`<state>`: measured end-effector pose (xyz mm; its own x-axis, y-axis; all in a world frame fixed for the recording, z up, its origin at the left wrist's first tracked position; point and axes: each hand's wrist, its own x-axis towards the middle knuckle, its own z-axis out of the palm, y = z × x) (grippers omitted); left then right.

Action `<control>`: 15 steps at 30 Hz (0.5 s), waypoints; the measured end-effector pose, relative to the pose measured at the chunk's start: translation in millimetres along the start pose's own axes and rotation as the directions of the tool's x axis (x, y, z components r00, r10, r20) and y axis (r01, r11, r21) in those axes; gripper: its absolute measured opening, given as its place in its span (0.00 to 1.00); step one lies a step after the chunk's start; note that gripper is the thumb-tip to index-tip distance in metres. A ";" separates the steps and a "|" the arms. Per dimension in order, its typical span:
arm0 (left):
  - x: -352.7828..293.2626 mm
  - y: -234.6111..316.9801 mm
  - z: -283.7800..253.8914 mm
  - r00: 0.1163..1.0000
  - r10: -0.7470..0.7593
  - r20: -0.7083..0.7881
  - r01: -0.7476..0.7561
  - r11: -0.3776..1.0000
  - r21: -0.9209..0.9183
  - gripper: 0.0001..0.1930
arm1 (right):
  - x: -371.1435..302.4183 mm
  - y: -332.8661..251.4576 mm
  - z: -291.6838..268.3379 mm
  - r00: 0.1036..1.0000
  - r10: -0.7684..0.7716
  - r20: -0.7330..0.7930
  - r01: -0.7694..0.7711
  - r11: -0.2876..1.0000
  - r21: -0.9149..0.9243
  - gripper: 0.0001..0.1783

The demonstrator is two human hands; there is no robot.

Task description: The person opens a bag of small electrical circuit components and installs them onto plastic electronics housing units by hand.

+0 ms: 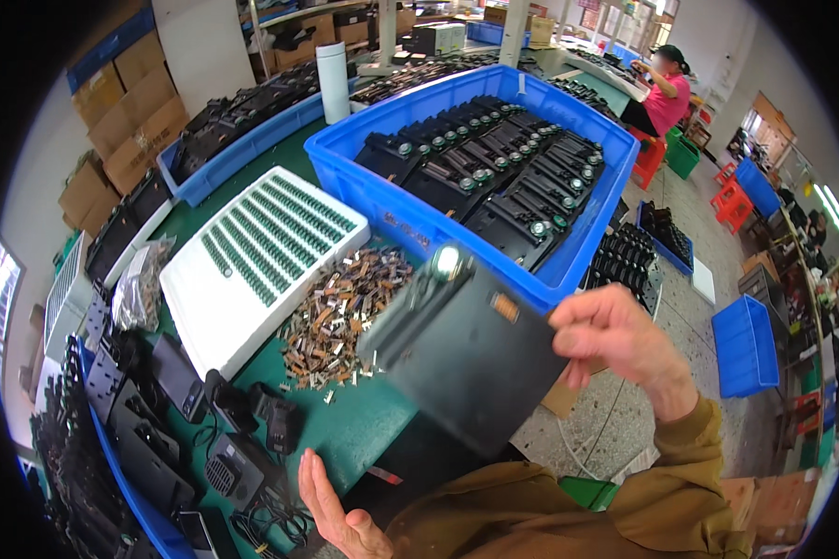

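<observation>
Your right hand (615,340) pinched the black panel (466,349) by its edge, holding it tilted above the green table (354,429) in front of the blue bin (410,219) of similar parts, while your left hand (340,517) hovered open and empty beneath it.

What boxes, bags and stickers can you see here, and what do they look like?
Brown cardboard boxes: stacked far left against the wall, plain and square.
Clear plastic bag: left of the white tray, crinkled, full of small parts.
White sticker: far rim of the big blue plastic bin, small and upright.
Orange label: on the blurred black flat part in the right hand.
</observation>
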<state>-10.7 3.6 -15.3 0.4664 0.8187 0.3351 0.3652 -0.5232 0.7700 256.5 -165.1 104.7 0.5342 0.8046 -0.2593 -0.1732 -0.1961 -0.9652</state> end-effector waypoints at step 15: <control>6.5 6.3 -7.9 0.991 0.111 0.079 -0.113 0.993 0.027 0.39 | 97.0 -44.7 -138.9 0.880 -0.148 -0.452 0.230 0.964 0.132 0.11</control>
<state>-11.8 7.4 -3.9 0.5665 0.7342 0.3742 0.3318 -0.6189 0.7119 431.0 -156.1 117.9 0.8694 0.4838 -0.1005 -0.1530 0.0701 -0.9857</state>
